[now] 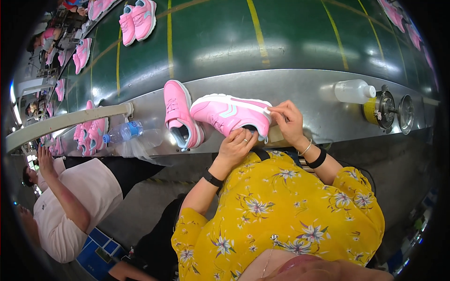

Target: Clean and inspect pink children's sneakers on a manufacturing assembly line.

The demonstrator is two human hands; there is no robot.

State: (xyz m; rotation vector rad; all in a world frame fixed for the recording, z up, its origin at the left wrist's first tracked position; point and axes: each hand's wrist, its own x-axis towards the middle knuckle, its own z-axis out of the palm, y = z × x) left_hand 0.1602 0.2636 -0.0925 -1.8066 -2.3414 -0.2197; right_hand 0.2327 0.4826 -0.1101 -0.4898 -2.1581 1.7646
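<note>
Head view, looking down at a workstation on a production line. A pink sneaker [230,114] with a white sole lies on its side on the metal bench [300,93]. The left hand [236,146] is closed on the sneaker's lower edge near the opening, fingers curled under it. The right hand [287,119] pinches the heel end between thumb and fingertips, narrowly closed on it. A second pink sneaker [180,114] stands just beside the first, touching it, toe pointing away from the person.

Containers: a white plastic squeeze bottle [354,91] lies on the bench to the right, contents not discernible, next to a yellow-and-metal round fitting [380,108]. A clear water bottle [123,132] with a blue cap lies on the bench to the left, amid clear plastic film [140,145].

Beyond the bench runs a dark green conveyor belt [211,42] with yellow lines, carrying a pair of pink sneakers [137,19]. A co-worker in a white shirt [70,206] is at the lower left.
</note>
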